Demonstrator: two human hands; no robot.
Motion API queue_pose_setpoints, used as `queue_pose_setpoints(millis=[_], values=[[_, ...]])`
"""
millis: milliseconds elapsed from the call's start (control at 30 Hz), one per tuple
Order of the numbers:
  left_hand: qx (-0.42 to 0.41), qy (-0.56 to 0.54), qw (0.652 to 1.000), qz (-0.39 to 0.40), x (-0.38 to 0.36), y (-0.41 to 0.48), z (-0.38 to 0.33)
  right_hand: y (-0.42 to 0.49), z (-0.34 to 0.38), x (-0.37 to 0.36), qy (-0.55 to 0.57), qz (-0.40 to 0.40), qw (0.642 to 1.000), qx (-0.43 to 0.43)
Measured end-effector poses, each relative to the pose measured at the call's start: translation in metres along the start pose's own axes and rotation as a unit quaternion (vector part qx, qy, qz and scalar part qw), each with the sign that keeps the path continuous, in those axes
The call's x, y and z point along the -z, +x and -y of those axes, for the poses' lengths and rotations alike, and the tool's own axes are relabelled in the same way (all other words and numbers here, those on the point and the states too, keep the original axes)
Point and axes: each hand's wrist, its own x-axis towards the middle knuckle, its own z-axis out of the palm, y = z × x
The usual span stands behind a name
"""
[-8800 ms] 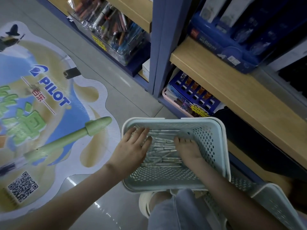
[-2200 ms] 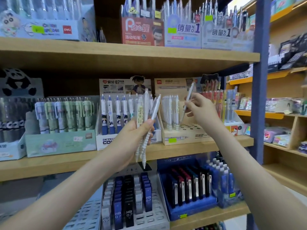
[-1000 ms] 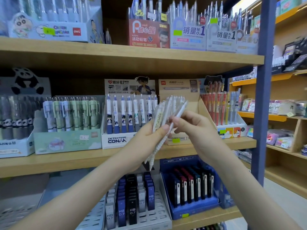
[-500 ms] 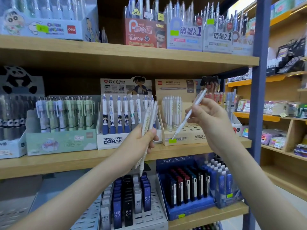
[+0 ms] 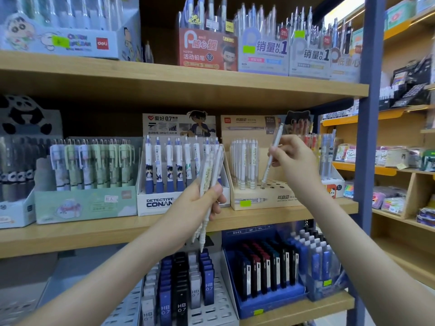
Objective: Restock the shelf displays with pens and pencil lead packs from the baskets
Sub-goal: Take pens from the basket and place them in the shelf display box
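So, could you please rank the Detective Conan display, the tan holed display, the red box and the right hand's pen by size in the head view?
1. Detective Conan display and tan holed display: alike, so unranked.
2. Red box, on the top shelf.
3. Pen pinched by the right hand.

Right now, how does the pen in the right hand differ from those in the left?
The single pen is pinched by the right hand, its tip at a hole in the tan display; the bundle is several, gripped by the left hand, tips hanging free. Both whitish, tips down.
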Motion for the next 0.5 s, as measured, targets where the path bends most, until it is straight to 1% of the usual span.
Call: queue_pose_setpoints(millis=[133,167,300,500], values=[[-0.003,-0.012,1.0,0.005,-0.001,0.0,0.001,0.007,0.003,-0.001,0.029,-0.03,0.999,0.007],[-0.004,-0.009,1.0,0.006,-0.001,0.0,0.001,0.008,0.003,-0.002,0.022,-0.018,1.0,0.006],[-0.013,-0.004,1.0,0.008,-0.001,0.003,0.0,0.005,-0.005,-0.008,-0.057,0.08,0.995,-0.006],[-0.02,-0.019,1.0,0.015,-0.001,0.005,-0.001,0.006,-0.009,-0.01,-0.123,0.1,0.987,0.0]])
